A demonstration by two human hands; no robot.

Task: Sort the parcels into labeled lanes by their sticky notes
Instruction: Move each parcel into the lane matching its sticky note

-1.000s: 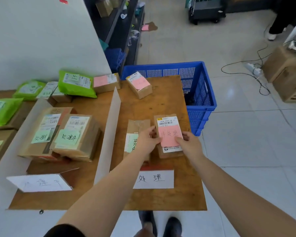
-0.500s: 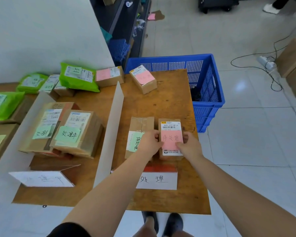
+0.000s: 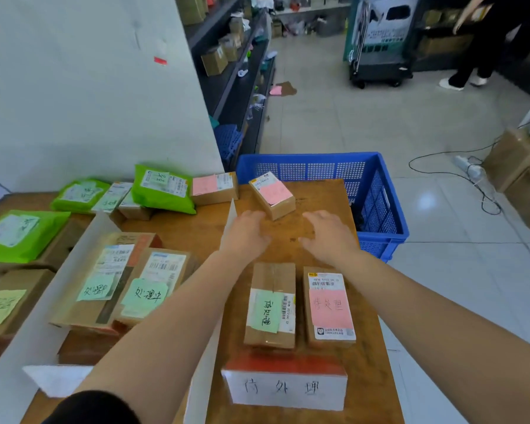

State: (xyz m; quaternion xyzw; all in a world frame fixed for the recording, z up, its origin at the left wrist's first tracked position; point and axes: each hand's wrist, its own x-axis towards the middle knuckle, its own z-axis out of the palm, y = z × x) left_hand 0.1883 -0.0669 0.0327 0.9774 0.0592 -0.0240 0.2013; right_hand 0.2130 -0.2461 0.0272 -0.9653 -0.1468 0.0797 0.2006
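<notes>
both hands reach forward over the brown wooden tabletop (image 3: 325,197), palms down, holding nothing. the left hand (image 3: 246,232) has its fingers (image 3: 251,216) loosely spread and relaxed; the right hand (image 3: 329,232) is the same, with its fingers (image 3: 318,216) slightly fanned. between and just beyond the fingertips lies a small brown cardboard parcel with a pink sticky note (image 3: 273,194), turned at an angle near the far edge of the tabletop; the left fingertips seem to be just short of its near corner, though whether they touch it is hard to tell. the right hand is a little apart from it.

nearer the person, between the forearms, two brown cardboard parcels lie side by side: one with a green sticky note (image 3: 271,307) on the left and one with a pink sticky note (image 3: 329,307) on the right, close but not quite touching. in front of them stands a white handwritten lane label card (image 3: 286,390). a white upright divider strip (image 3: 228,221) separates this lane from the next, where two larger brown boxes with green notes (image 3: 126,283) lie. behind the tabletop sits a blue plastic crate (image 3: 377,191).
</notes>
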